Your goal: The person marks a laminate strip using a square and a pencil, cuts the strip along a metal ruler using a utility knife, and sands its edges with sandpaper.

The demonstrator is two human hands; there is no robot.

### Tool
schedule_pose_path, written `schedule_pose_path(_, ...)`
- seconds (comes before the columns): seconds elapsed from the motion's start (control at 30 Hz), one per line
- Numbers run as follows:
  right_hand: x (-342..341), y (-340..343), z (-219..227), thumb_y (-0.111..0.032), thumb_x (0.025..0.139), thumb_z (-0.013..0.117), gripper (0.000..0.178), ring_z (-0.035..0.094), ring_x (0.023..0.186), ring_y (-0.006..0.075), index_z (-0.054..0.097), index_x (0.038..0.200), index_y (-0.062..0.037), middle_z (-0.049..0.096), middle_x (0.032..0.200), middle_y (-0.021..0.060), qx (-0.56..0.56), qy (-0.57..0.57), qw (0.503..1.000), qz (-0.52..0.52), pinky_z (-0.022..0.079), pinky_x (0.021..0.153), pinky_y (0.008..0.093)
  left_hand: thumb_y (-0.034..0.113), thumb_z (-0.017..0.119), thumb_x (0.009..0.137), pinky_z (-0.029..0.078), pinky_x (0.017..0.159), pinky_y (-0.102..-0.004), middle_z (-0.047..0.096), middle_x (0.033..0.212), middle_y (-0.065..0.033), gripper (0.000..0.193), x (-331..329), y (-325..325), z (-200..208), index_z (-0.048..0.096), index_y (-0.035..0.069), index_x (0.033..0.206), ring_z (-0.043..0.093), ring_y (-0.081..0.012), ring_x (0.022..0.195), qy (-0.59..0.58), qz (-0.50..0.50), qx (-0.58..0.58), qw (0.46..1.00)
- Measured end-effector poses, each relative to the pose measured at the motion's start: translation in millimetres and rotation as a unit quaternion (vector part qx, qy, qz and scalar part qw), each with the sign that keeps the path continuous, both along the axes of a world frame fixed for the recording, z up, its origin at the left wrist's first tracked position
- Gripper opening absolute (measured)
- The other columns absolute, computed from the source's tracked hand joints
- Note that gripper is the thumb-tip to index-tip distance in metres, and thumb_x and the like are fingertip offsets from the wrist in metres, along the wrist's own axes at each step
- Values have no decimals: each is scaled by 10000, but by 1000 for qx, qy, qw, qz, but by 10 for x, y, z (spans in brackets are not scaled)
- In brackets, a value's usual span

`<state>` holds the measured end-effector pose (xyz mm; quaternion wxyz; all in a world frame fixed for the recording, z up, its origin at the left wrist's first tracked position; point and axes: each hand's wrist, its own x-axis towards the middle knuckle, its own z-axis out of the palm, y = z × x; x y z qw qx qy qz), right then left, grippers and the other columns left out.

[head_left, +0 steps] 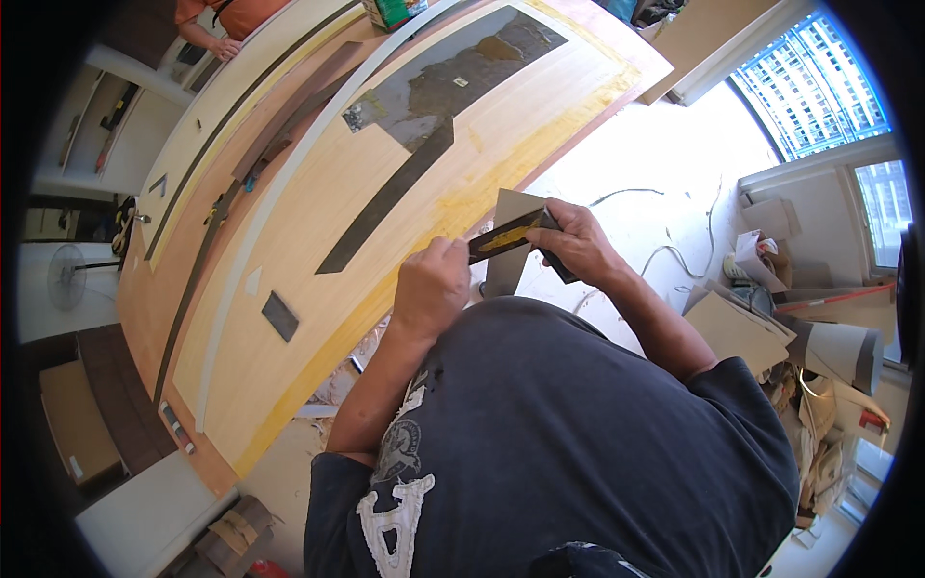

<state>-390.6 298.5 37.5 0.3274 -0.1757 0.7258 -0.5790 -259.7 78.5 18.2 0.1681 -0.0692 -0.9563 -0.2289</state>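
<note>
In front of my chest, a short dark strip (pixel 506 237) with a yellow smear along it spans between my two hands. My left hand (pixel 431 284) is closed, its fingertips pinching the strip's left end. Wrapped around the other end is my right hand (pixel 581 243), with a black edge or second dark piece (pixel 559 267) showing beneath its fingers. A thin grey sheet (pixel 514 207) stands up behind the strip; what supports it is hidden. On the panel at my left lie a long dark strip (pixel 385 202) and a small dark rectangle (pixel 280 316).
The large pale wooden panel (pixel 318 222) with yellow-stained edges covers the workbench. A grey patchy sheet (pixel 453 77) lies on it, beside a long pale curved strip (pixel 260 217). Another person's hand (pixel 225 48) rests at the far edge. Cables (pixel 674 255) and cardboard (pixel 737 332) lie at right.
</note>
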Motion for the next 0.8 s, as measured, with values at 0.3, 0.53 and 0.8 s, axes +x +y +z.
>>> schedule_pose_path(0.3,-178,-24,80,-171,957,679,346,665,780,121,673,1252,10,721,950,92,-102,-65,993,-10,565,615,271,-11,678,808,507,787,-449,624,942,-95,366,67,-56,-5,723,46,1168,629,-319,878,147,122,-3,982)
schedule_pose_path(0.53,-232,-4,-45,-161,927,648,320,643,654,142,670,1172,43,709,911,119,-99,-73,992,-15,579,615,285,36,803,737,504,824,-464,616,1042,-153,461,52,-43,31,693,0,1183,614,-353,941,140,82,39,986)
schedule_pose_path(0.8,-453,47,-138,-262,939,659,368,664,656,142,681,1165,28,707,879,123,-145,-83,986,6,576,607,274,-9,778,749,512,808,-428,575,1065,-158,487,-125,-65,-53,650,-20,1219,596,-335,939,143,51,-41,988)
